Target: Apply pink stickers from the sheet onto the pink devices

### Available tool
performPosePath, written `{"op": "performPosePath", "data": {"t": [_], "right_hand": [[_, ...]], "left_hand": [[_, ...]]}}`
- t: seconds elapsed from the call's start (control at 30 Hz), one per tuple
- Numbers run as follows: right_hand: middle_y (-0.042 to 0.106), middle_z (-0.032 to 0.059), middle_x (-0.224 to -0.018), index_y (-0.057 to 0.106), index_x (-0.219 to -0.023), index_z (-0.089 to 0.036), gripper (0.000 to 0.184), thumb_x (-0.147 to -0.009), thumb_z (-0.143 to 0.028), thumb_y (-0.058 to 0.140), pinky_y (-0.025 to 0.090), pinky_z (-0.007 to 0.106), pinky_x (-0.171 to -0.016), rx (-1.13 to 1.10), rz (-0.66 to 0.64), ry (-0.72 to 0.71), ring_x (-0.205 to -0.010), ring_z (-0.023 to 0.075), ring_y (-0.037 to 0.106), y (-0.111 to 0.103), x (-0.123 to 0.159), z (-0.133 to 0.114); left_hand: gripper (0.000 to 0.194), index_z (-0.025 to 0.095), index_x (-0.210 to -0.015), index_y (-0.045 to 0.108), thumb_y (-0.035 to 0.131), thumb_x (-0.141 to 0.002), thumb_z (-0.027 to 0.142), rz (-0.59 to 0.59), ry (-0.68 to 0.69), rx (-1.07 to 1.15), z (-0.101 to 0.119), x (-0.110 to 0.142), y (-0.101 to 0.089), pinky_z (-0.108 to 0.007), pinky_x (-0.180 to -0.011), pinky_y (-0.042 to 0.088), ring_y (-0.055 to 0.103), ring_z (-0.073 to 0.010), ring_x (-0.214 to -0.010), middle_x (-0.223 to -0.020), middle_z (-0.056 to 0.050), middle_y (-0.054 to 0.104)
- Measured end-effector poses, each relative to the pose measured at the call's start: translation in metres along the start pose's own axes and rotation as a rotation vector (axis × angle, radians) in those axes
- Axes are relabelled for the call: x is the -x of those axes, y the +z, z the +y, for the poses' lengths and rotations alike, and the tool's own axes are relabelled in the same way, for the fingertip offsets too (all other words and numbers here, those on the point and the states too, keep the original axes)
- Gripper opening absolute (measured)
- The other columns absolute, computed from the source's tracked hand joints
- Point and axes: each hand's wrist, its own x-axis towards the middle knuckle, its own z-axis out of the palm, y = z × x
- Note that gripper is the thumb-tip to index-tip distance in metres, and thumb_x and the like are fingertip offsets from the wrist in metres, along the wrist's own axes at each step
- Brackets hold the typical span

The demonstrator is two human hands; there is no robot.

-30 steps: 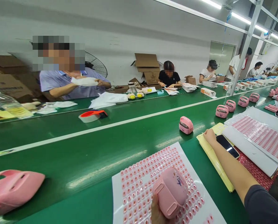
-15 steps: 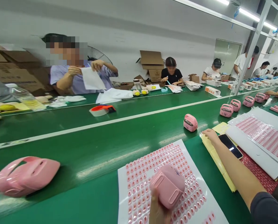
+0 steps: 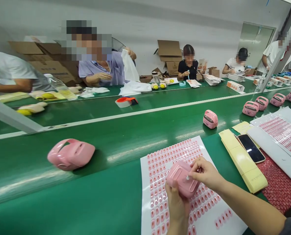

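Note:
My left hand (image 3: pixel 176 205) grips a small pink device (image 3: pixel 182 178) from below, holding it over a white sheet of pink stickers (image 3: pixel 160 169). My right hand (image 3: pixel 205 173) is pinched against the device's near face, thumb and forefinger together on a tiny pale spot. Another pink device (image 3: pixel 70 154) lies on the green belt (image 3: pixel 111 143) to the left. A further one (image 3: pixel 210 119) stands on the belt ahead.
A yellow pad (image 3: pixel 243 160) and a black phone (image 3: pixel 251 148) lie at right, beside more sticker sheets (image 3: pixel 282 132). Several pink devices (image 3: pixel 255 106) line the belt's right end. A tape dispenser (image 3: pixel 126 101) sits across the belt. Other people work along the far side.
My right hand left the yellow pad and came to the pink device in my left hand. The view swung left and down; the pink device on the belt has travelled right.

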Motion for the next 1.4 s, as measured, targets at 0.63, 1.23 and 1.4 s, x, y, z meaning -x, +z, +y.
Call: {"op": "performPosePath", "data": {"t": [0.63,1.23,1.4], "right_hand": [[0.053,0.0088,-0.094,0.058,-0.069,-0.02,0.008,-0.076,-0.018,0.054,0.042,0.039,-0.078,0.625,0.034,-0.655,-0.089,0.0224,0.048,0.007,0.018,-0.006],[0.064,0.0106,-0.1,0.05,-0.119,-0.019,0.053,-0.071,0.004,0.043,0.036,0.036,-0.083,1.06,-0.074,-0.276,-0.095,0.0231,0.054,-0.017,-0.145,0.042],[0.062,0.0127,-0.098,0.055,-0.109,-0.015,0.039,-0.077,-0.001,0.039,0.035,0.039,-0.086,0.92,0.077,-0.318,-0.096,0.024,0.053,-0.015,-0.129,0.043]], "left_hand": [[0.051,0.02,-0.089,0.06,0.076,-0.05,0.049,0.092,-0.008,0.001,0.005,0.009,0.015,-0.027,-0.055,0.049,0.06,-0.0162,-0.064,-0.073,0.001,0.064],[0.054,0.035,-0.131,0.037,0.054,-0.08,0.037,-0.215,-0.333,0.41,-0.014,-0.041,-0.047,-0.056,-0.089,0.04,0.061,-0.0301,-0.099,-0.106,-0.009,0.068],[0.05,0.033,-0.129,0.04,0.052,-0.08,0.037,-0.239,-0.305,0.467,-0.009,-0.038,-0.043,-0.053,-0.091,0.039,0.058,-0.0292,-0.104,-0.11,-0.008,0.066]]}}
